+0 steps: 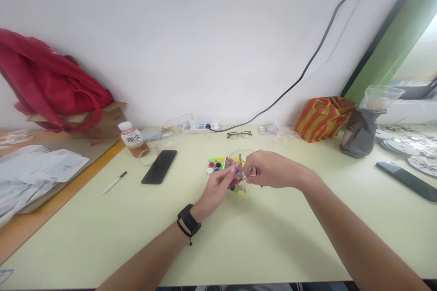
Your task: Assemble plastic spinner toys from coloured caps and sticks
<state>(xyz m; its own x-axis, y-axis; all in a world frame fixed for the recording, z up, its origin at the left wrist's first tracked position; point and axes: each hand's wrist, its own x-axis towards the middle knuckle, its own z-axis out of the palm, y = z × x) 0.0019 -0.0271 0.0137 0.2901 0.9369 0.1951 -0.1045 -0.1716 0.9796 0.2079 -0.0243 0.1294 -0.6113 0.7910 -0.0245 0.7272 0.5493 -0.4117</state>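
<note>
My left hand (216, 187), with a black watch (189, 220) on the wrist, pinches a small clear plastic bag (241, 186) between thumb and fingers. Colourful bits, red among them, show in and behind the bag, too small to name. My right hand (269, 168) is closed at the bag's other side, its fingertips curled and partly hidden. Blue and red bits peek out beneath it. Just beyond the left fingers, several small round coloured pieces (211, 164), green, yellow, red, black, white and blue, lie in rows on the table.
On the pale table (266, 245) lie a phone (159, 167), a pen (115, 182) and glasses (239, 135). A bottle (134, 140) stands left; a power strip (200, 127) lies by the wall. Rightward are a striped bag (322, 118), a grey bag (360, 134) and a dark elongated case (408, 180).
</note>
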